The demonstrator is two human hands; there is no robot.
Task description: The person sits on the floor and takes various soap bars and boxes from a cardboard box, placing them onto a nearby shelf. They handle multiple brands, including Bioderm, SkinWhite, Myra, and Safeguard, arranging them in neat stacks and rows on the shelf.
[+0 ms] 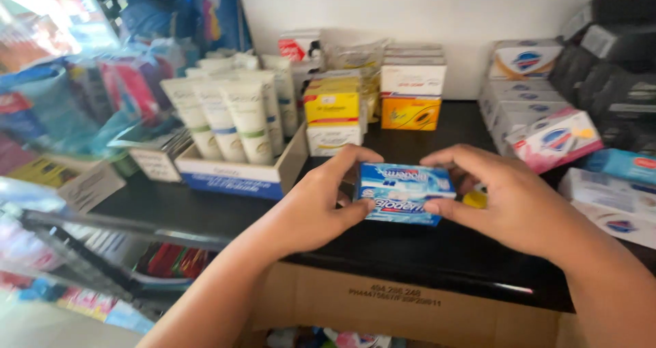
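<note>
Now the left hand (311, 208) and right hand (516, 201) are pinching the small blue soap box (404, 193) by its two ends just above the black shelf (205, 211), holding it level, thumbs underneath and fingers bracing the top.

A plain white wall (437, 10) closes the rear of the scene, and a glossy black tabletop (205, 208) runs along its base, reflecting soft daylight. Bright light enters from the upper left, where a blurred hanging display of blue and pink packets (75, 95) stands. A brown cardboard box (383, 307) sits against the near edge of the tabletop, and a dark wire rack (89, 249) extends at the lower left.
</note>
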